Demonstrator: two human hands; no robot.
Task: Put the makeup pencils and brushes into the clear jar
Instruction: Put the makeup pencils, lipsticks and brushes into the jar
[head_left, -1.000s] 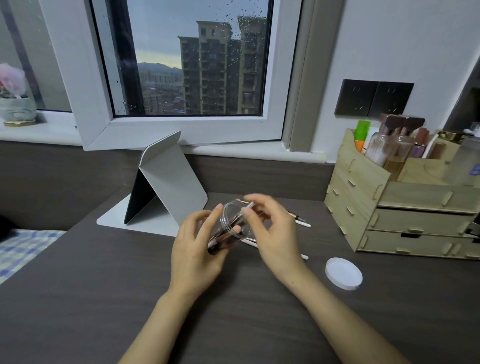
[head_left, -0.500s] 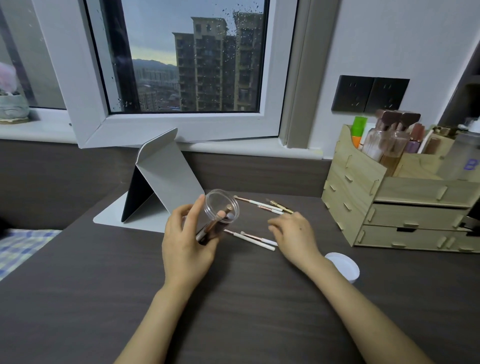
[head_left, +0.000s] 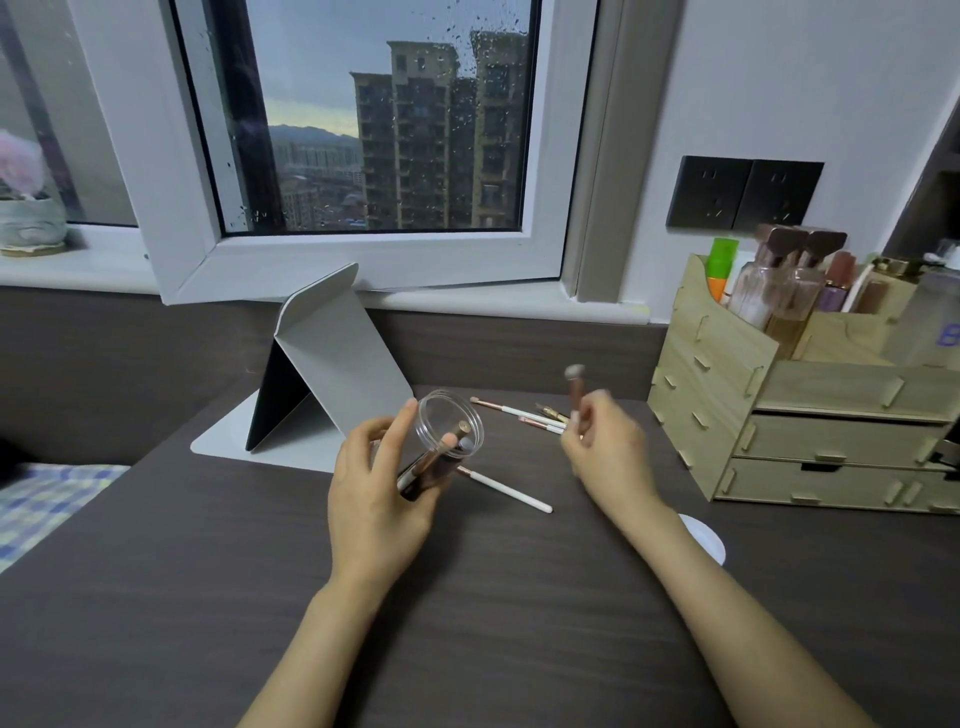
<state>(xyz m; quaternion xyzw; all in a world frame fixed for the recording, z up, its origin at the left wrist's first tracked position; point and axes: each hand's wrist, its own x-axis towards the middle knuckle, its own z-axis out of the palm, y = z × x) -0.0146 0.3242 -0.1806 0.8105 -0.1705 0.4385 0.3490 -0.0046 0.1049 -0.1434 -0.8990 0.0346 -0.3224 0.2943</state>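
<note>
Left hand (head_left: 376, 499) grips the clear jar (head_left: 441, 447), fingers (head_left: 397, 428) wrapped round its side. Jar tilted, open mouth pointing up and to the right, held just above the worktop (head_left: 467, 623). Several pencils and brushes already inside, tips reaching the rim.

Right hand (head_left: 608, 457) raised off the worktop, to the right of the jar and apart from it. Its fingers are closed round one brush (head_left: 575, 389), held near upright with the bristle head on top; the lower handle is hidden in the hand. Hand and brush are motion-blurred.

On the worktop: one white-handled brush (head_left: 506, 488) lies diagonally between the two hands, its near end just right of the jar base. A small cluster of loose brushes and pencils (head_left: 524, 413) lies beyond, behind the right hand, partly hidden by it.

White lid (head_left: 706, 538) flat on the worktop, partly covered by the right forearm. Wooden organiser (head_left: 727, 395) at right edge. Folded grey stand (head_left: 337, 364) behind the jar.
</note>
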